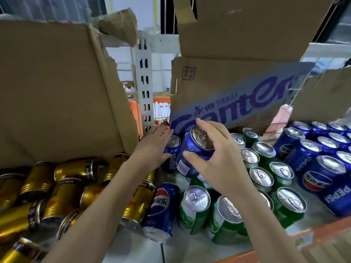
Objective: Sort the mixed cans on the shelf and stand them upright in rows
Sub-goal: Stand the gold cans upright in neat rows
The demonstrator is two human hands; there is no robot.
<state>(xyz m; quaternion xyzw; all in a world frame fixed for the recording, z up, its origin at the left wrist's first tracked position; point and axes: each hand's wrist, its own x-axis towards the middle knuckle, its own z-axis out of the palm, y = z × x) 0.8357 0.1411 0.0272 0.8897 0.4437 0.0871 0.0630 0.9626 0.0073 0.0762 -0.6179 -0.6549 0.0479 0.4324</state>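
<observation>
My right hand [220, 160] grips a blue Pepsi can [191, 154] by its top and side, lifted and tilted above the shelf. My left hand [152, 147] is wrapped round a second blue can [171, 149] standing just left of it, near the cardboard. Green cans [264, 168] stand upright in rows in the middle. Blue Pepsi cans [311, 164] stand in rows at the right. Another blue can [163, 209] leans by my left forearm. Gold cans [57, 186] lie jumbled on their sides at the left.
A tall cardboard box wall [57, 92] rises behind the gold cans. A printed cardboard flap [237, 99] hangs low over the back of the shelf. A white slotted upright [145, 82] stands between them. The shelf's orange front edge [284, 242] runs along the lower right.
</observation>
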